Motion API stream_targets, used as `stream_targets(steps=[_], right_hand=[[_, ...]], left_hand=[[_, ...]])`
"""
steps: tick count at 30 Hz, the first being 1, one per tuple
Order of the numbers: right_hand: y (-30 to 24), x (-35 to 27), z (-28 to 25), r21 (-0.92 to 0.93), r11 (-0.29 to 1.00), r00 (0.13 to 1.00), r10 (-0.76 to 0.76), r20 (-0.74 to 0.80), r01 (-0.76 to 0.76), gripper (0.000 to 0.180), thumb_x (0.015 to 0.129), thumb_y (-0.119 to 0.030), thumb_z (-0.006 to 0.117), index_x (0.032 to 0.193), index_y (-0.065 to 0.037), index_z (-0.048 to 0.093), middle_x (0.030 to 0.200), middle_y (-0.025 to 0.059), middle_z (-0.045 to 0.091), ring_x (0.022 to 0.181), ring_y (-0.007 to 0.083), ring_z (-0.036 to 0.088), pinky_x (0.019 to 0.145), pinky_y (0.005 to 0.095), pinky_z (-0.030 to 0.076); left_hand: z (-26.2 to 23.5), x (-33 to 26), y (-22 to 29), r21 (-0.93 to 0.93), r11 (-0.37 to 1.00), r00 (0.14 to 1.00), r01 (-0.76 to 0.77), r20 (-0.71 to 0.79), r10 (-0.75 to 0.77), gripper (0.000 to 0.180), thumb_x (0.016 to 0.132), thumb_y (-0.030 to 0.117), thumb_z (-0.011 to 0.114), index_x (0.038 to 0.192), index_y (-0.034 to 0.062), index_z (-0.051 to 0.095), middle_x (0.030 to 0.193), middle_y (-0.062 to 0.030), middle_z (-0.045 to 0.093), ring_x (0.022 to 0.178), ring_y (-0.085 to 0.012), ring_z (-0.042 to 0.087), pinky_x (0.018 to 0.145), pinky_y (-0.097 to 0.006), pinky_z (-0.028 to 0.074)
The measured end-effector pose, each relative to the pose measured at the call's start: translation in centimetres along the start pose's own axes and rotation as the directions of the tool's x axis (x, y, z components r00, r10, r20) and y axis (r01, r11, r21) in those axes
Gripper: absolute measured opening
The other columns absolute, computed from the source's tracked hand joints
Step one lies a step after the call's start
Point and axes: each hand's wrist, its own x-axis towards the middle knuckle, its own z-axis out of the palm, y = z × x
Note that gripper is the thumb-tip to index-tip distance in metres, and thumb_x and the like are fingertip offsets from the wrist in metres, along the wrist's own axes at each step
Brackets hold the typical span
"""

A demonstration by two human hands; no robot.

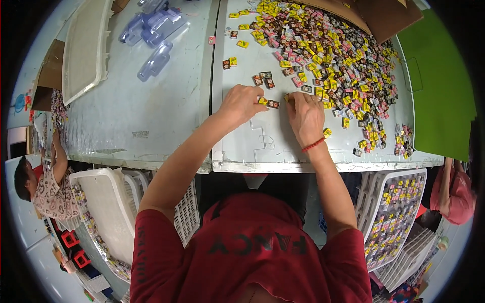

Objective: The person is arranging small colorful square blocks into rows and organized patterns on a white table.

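My left hand (239, 105) is closed in a pinch on a small yellow box (262, 101) at the table surface. A small dark box (273, 104) sits right against that yellow one. To the right, my right hand (306, 112), with a red bead bracelet at the wrist, has its fingertips together on another small yellow piece (287, 97), mostly covered by the fingers. Just beyond my hands lies a loose group of dark little boxes (263, 80). A broad heap of such boxes (328, 60), yellow, pink and dark, spreads beyond my right hand.
An open cardboard box (389, 22) stands behind the heap. Clear plastic blister trays (155, 61) and a white tray (87, 55) lie on the left table. Below the table edge stands a crate with filled packs (396, 217). Other people work at far left and far right.
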Motion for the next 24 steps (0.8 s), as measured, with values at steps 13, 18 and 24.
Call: stream_targets(steps=[13, 18, 24], right_hand=[[-0.7, -1.8, -0.1, 0.111, 0.992, 0.998, 0.055, 0.018, -0.056, 0.015, 0.078, -0.01, 0.066, 0.092, -0.007, 0.063, 0.086, 0.0109, 0.065, 0.082, 0.0293, 0.06, 0.075, 0.0388, 0.043], [0.2, -0.6, -0.4, 0.057, 0.997, 0.997, 0.05, -0.051, -0.047, 0.015, 0.077, -0.009, 0.066, 0.092, -0.008, 0.063, 0.087, 0.01, 0.065, 0.082, 0.029, 0.06, 0.075, 0.0389, 0.042], [0.2, -0.8, 0.0, 0.114, 0.993, 1.0, 0.0, -0.001, 0.0, 0.013, 0.077, -0.009, 0.066, 0.089, -0.008, 0.062, 0.087, 0.0081, 0.065, 0.084, 0.0286, 0.059, 0.077, 0.0393, 0.041]], left_hand=[[-0.4, -0.1, 1.2, -0.013, 0.998, 0.998, 0.059, 0.018, -0.059, 0.026, 0.069, 0.016, 0.076, 0.091, 0.003, 0.068, 0.079, -0.0137, 0.067, 0.079, -0.0303, 0.065, 0.072, -0.04, 0.05], [0.2, -0.6, 0.3, 0.075, 0.991, 0.991, -0.112, -0.068, 0.118, 0.025, 0.068, 0.017, 0.077, 0.086, 0.0032, 0.067, 0.081, -0.0129, 0.062, 0.081, -0.0309, 0.062, 0.073, -0.041, 0.049], [1.8, -0.8, 1.5, 0.091, 0.986, 0.984, -0.142, -0.093, 0.151, 0.029, 0.067, 0.017, 0.079, 0.088, 0.0024, 0.065, 0.082, -0.0132, 0.061, 0.081, -0.032, 0.061, 0.073, -0.04, 0.05]])
